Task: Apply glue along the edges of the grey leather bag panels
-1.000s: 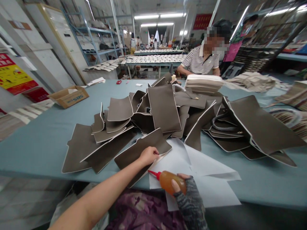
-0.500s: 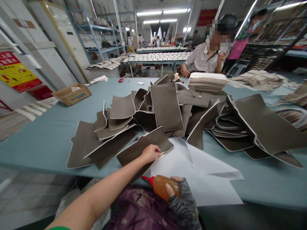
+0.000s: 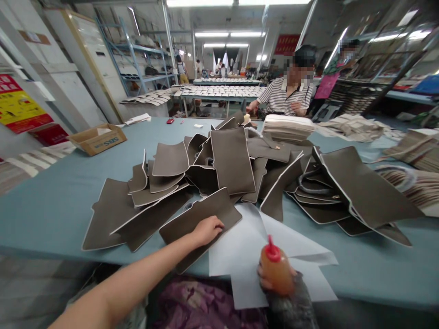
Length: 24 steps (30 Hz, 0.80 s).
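Note:
My left hand rests on a grey-brown leather bag panel with pale edges, fingers loosely bent over its surface near the right end. It lies on top of the panel, not wrapped round it. My right hand, in a dark knitted fingerless glove and slightly blurred, is shut on a squeeze bottle of amber liquid. The bottle stands nearly upright with its red nozzle pointing up, above white paper sheets at the table's front edge.
More brown bag panels are heaped across the blue table, others lying right. A cardboard box is at back left. Behind a stack of pale pieces sits a person in a striped shirt.
My right hand has swung the bottle right, from nozzle pointing left to nozzle up over the paper. My left hand has relaxed from the panel's edge to lie on its surface.

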{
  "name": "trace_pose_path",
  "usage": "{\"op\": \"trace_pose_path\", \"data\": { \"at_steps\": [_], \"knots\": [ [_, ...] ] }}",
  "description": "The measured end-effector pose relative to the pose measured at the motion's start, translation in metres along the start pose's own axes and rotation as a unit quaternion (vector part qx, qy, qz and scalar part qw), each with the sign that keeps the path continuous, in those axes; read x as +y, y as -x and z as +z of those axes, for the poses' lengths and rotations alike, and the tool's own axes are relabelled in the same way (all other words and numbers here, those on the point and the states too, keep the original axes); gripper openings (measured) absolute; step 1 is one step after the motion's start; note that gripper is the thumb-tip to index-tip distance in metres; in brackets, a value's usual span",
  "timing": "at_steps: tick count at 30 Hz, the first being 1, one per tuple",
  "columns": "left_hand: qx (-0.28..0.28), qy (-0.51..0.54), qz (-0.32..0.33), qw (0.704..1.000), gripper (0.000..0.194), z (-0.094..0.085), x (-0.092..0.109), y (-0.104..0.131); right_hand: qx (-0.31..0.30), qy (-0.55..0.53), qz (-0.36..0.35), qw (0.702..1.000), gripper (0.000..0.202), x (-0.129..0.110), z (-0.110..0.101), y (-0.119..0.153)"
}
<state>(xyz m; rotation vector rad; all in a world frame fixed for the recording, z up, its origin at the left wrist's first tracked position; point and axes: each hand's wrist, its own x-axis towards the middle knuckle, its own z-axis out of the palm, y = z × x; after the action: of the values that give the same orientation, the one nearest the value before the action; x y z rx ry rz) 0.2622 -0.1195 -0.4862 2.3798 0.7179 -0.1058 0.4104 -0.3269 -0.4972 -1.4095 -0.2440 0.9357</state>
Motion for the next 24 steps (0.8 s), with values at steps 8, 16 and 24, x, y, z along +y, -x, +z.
{"op": "trace_pose_path", "data": {
  "at_steps": [8, 16, 24],
  "knots": [
    [-0.029, -0.144, 0.154, 0.977, 0.038, -0.005, -0.010, 0.054, -0.029, -0.400, 0.150, 0.904, 0.046, 0.006, -0.008, 0.004],
    [-0.017, -0.229, 0.194, 0.954, 0.051, 0.002, -0.015, 0.023, -0.070, -0.308, 0.155, 0.936, 0.061, 0.030, -0.017, -0.029],
    [0.014, -0.215, 0.173, 0.961, 0.047, 0.011, 0.008, -0.018, -0.041, -0.181, 0.093, 0.978, 0.057, 0.008, 0.002, -0.022]
  ]
}}
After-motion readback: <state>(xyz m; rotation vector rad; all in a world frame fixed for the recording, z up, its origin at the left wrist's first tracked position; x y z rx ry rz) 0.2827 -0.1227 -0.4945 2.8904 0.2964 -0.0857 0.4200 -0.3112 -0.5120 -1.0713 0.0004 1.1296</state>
